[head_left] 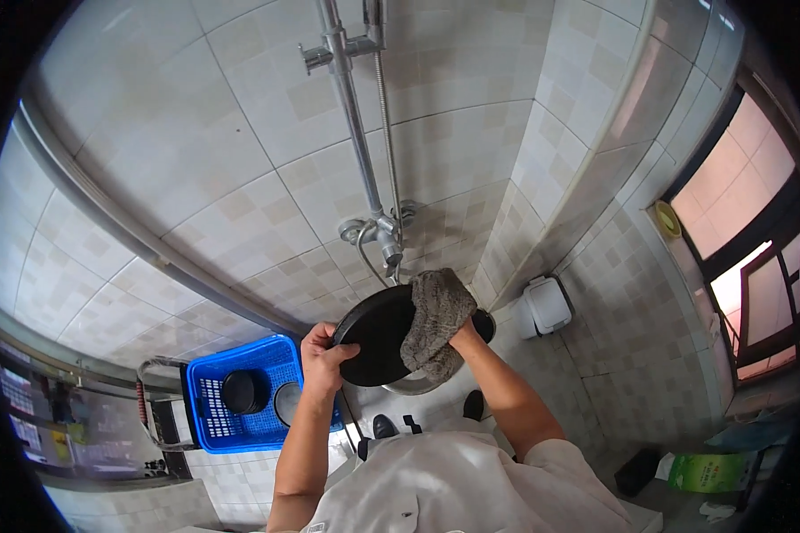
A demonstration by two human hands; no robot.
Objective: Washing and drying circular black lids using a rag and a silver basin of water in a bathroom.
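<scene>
My left hand (324,357) grips the left rim of a round black tray (375,333), thumb on its upper face and fingers behind the edge. The tray is tilted in front of my body, below the shower mixer. My right hand (461,336) is closed on a thick grey-brown cloth (439,311), which lies over the tray's right side. Most of the right fingers are hidden by the cloth. Under the tray shows part of a pale metal basin (411,387). Behind my right wrist is a dark round piece (484,325), mostly covered.
A blue plastic basket (206,437) at the left holds a black round container (240,392) and a greyish round dish (286,402). The chrome shower mixer (384,233) is on the tiled wall ahead. A white lidded bin (543,307) stands to the right, a green package (704,473) lower right.
</scene>
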